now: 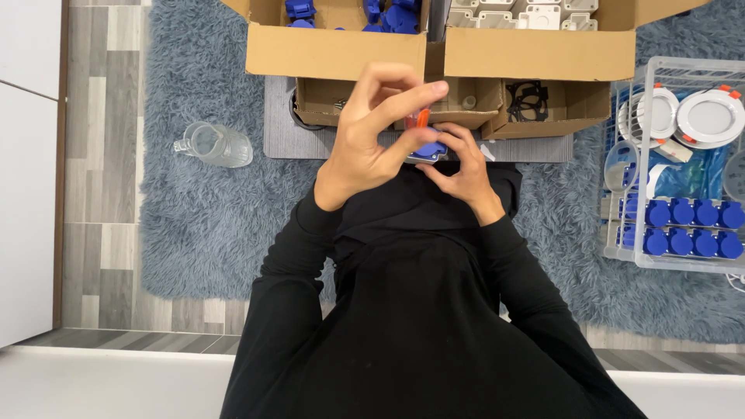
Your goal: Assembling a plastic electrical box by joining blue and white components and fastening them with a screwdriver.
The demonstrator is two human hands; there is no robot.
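Cardboard boxes [535,53] stand beyond both hands above the grey rug [209,225]. The left hand [371,136], fingers curled, pinches an orange piece [419,118]. The right hand [464,167] grips a blue part [429,151] just beneath it.

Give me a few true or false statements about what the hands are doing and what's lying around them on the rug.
1. Both hands, the left hand and the right hand, hold a small blue part between them. True.
2. A clear glass jug lies on the rug to the person's left. True.
3. The white wire basket on the right holds red caps. False: its caps are blue.
4. The cardboard boxes sit behind the person. False: they are in front, beyond the hands.
5. An orange piece shows by the left fingers. True.
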